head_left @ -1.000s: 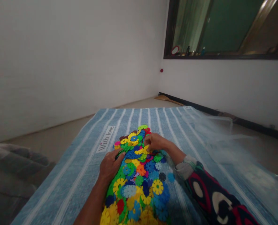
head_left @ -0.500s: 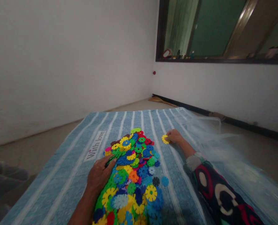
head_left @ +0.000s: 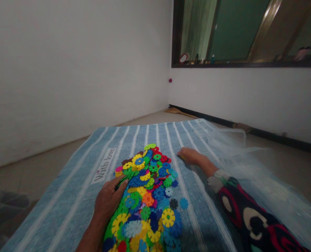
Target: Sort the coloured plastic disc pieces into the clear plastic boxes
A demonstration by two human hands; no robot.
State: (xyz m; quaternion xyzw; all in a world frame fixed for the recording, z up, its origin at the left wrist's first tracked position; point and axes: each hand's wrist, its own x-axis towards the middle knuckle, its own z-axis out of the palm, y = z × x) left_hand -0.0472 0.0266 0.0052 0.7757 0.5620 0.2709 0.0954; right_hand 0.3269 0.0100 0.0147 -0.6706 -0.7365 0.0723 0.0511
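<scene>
A long heap of colourful notched plastic discs [head_left: 148, 199], like flower-shaped building pieces, lies on the striped cloth [head_left: 74, 196]. At the heap's left edge, my left hand [head_left: 108, 196] is closed, with green notched discs [head_left: 122, 181] between thumb and fingers. To the right of the heap's far end, my right hand [head_left: 189, 155] is low over the cloth with its fingers pinched. A sliver of a yellow notched disc [head_left: 182, 157] shows at those fingers; the hand hides most of it. Close by on the cloth lies a loose blue disc [head_left: 184, 203].
A clear plastic container [head_left: 230, 140] stands along the cloth's right side, beyond my right arm. Grey fabric [head_left: 5, 201] shows at the left edge. A broom [head_left: 180, 112] lies on the floor by the wall.
My right hand has turned over the yellow disc, which showed its full face before and is now mostly covered. My left hand stays at the heap with the green discs.
</scene>
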